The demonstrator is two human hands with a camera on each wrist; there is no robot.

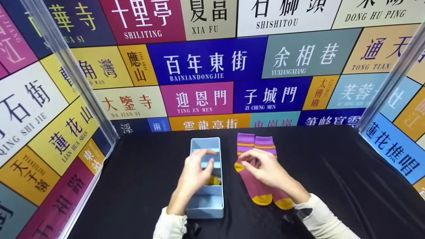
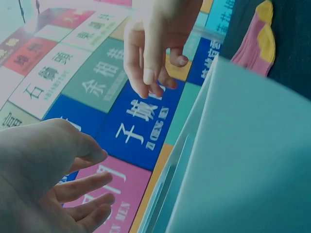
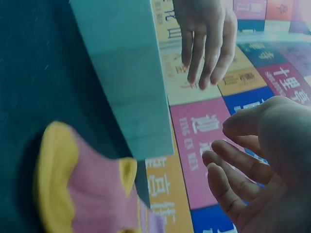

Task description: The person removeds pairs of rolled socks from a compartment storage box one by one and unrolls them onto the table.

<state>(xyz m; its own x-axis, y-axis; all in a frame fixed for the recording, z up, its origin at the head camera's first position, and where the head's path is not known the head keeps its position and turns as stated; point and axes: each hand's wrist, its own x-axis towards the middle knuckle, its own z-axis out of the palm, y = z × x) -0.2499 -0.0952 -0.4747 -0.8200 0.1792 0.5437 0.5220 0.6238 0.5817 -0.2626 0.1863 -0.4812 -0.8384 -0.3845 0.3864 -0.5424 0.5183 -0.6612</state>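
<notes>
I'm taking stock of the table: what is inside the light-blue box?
In the head view, a yellow item shows inside the light-blue box. The left hand covers part of the interior, so whatever lies behind it cannot be seen.

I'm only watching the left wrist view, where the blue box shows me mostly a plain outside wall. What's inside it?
Observer: In the head view, something yellow lies inside the box; I can't tell what it is.
Visitor: And the pink and yellow bits near my top edge?
Observer: Those belong to socks; the head view shows their purple cuffs, at the end farther from the person.
Visitor: How does that other hand, up at the top, line up with them?
Observer: Seen from the head, the right hand covers part of them.
</notes>
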